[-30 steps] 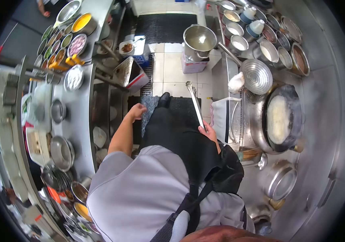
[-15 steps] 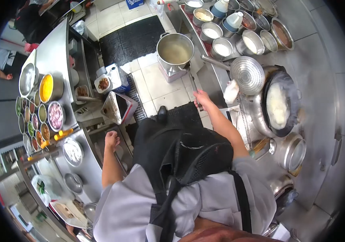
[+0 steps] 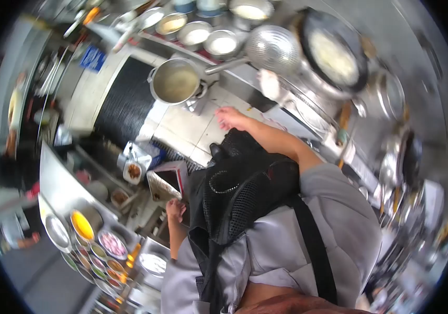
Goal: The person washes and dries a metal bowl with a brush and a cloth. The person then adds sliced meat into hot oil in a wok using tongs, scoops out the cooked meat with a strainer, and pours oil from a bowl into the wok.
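Observation:
My right hand (image 3: 229, 118) hangs over the tiled floor, just below a steel stockpot (image 3: 153, 86) of cloudy liquid. It holds nothing; its fingers are loosely bent and slightly blurred. By the pot's right rim sits a dark handle (image 3: 211, 83), apart from my hand. My left hand (image 3: 176, 210) is curled and empty beside an open-topped box (image 3: 182, 175) at the left counter. Up and right of my right hand, a perforated strainer (image 3: 272, 49) lies near a white cloth (image 3: 269, 85). A dark wok (image 3: 357, 70) beyond it contains something pale.
Steel bowls of white contents (image 3: 221, 44) line the far counter. On the left stand a yellow-filled pot (image 3: 82, 225), a bowl of pink pieces (image 3: 112, 245) and several small containers. A black mat (image 3: 124, 99) covers part of the floor. Another person's arm (image 3: 27, 242) shows at far left.
My right hand has let go of the dark handle at the stockpot. The whole view has rotated as my head and body turned. My left hand stays curled and empty.

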Demonstrator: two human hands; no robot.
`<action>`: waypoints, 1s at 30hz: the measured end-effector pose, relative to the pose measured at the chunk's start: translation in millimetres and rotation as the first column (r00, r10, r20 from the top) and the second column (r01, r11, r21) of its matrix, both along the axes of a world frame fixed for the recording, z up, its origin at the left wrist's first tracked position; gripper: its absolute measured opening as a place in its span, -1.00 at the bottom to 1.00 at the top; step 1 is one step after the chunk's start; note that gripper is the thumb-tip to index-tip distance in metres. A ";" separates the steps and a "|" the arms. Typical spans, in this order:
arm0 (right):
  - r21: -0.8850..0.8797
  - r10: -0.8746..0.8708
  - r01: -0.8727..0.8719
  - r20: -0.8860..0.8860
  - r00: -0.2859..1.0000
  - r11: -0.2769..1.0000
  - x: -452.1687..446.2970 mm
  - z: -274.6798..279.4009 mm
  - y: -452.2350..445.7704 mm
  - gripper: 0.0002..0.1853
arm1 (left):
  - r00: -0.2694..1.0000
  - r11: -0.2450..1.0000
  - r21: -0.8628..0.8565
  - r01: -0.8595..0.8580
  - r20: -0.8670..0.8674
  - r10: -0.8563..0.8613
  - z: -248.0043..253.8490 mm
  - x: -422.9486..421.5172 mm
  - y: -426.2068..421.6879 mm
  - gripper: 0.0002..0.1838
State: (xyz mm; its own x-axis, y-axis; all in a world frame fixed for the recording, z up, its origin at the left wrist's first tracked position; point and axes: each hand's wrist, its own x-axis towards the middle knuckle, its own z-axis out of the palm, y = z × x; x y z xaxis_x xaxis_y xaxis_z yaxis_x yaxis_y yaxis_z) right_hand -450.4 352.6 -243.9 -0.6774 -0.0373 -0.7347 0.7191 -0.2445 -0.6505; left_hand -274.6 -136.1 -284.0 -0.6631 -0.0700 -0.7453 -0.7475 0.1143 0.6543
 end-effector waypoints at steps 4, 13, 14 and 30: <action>0.406 0.225 -0.219 0.035 0.974 0.887 91.6 2.8 33.0 -0.67 | 0.893 0.898 0.029 0.440 0.096 -0.440 -58.4 -82.9 31.2 -0.90; 0.627 -0.654 0.503 0.014 0.757 0.595 393.0 45.2 109.9 -0.54 | 0.050 0.713 -0.588 0.382 -0.757 -0.652 137.4 -320.8 319.0 -0.73; 0.624 -0.678 0.525 0.010 0.735 0.578 411.0 59.1 105.5 -0.54 | 0.019 0.643 -0.670 0.370 -0.687 -0.727 152.5 -332.2 344.2 -0.71; 0.743 -0.222 0.207 -0.080 0.972 0.637 432.2 118.9 180.1 -0.55 | 0.239 0.361 -0.729 0.582 -0.271 -0.932 103.7 -276.4 443.8 -0.36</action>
